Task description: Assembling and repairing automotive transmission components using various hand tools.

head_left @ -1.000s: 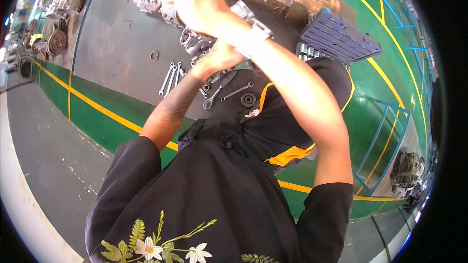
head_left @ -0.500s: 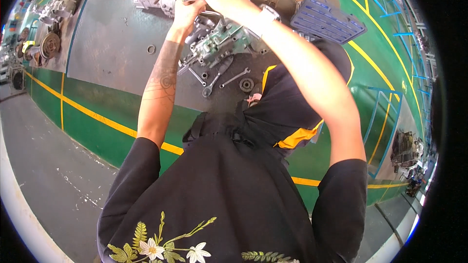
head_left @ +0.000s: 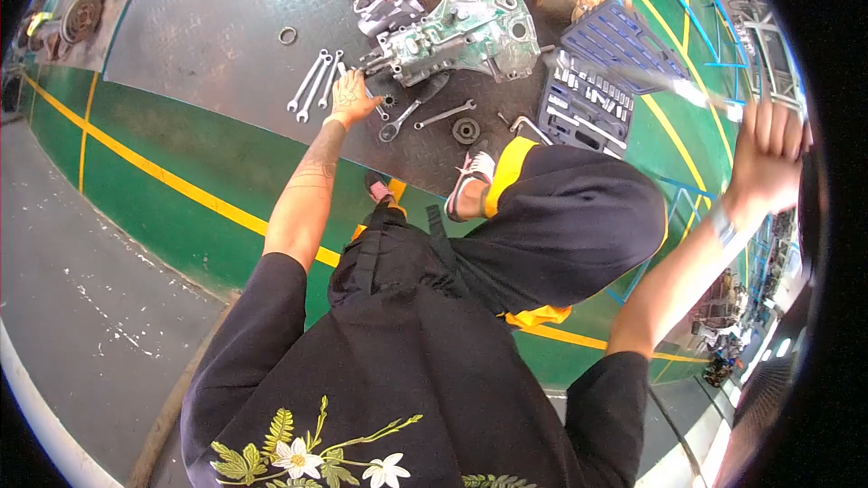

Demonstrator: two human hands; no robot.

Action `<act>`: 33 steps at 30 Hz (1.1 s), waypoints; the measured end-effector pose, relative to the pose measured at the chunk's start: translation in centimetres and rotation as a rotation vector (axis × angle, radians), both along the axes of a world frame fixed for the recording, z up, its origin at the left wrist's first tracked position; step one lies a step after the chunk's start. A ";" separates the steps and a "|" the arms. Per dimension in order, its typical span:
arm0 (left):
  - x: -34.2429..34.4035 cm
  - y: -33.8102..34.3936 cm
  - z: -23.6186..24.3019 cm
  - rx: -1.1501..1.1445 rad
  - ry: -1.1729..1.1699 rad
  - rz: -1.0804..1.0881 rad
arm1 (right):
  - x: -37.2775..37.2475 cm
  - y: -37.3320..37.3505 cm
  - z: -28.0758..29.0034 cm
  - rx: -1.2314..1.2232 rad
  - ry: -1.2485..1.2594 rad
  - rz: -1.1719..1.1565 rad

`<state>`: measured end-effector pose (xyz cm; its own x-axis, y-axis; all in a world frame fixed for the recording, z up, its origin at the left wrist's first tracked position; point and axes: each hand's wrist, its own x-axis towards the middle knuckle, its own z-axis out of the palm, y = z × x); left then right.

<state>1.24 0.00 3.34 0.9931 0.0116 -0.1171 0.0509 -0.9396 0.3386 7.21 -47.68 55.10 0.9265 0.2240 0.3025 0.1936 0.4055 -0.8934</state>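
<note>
My left hand (head_left: 351, 98) reaches down over the dark metal plate, fingers stretched out and thumb apart. It lies among the tools, beside several combination wrenches (head_left: 314, 86) on its left. A wrench end (head_left: 382, 114) and a small toothed gear (head_left: 389, 100) show by its thumb. Just beyond its fingertips lies a green-stained gearbox housing (head_left: 452, 32). My right hand (head_left: 768, 149) is raised far out at the right rim, fingers curled closed. A blurred shiny streak (head_left: 692, 90) runs toward it; what the hand holds, I cannot make out.
A ratchet (head_left: 411, 110), another wrench (head_left: 446, 114) and a round gear (head_left: 466, 131) lie near my shoe (head_left: 473, 183). An opened socket case (head_left: 588, 107) with a blue-slotted lid (head_left: 624, 43) stands to the right. A metal ring (head_left: 287, 35) lies left.
Both hands were together at the grey housing at the top. My left hand has dropped to the wrenches, and my right has swung out right. The view has shifted, revealing the socket case.
</note>
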 end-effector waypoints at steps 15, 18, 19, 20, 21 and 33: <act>-4.0 -2.4 -0.5 -0.207 -0.150 -0.021 | -12.8 -2.2 -37.0 -1.377 0.427 -0.355; -9.0 -3.8 -0.2 -0.233 -0.197 0.094 | -11.9 -0.3 -42.1 -1.494 0.499 -0.150; -11.0 -4.4 -0.7 -0.261 -0.178 0.143 | -11.8 -0.5 -43.5 -1.495 0.519 -0.142; -13.1 -3.8 -1.8 -0.286 -0.102 0.207 | -11.3 0.0 -45.8 -1.485 0.448 -0.121; -14.5 -2.7 -2.3 -0.303 -0.049 0.273 | -10.3 0.9 -47.5 -1.463 0.357 -0.111; -5.7 -8.1 -3.2 -0.156 -0.104 0.207 | -8.6 2.9 -54.2 -1.623 0.329 -0.170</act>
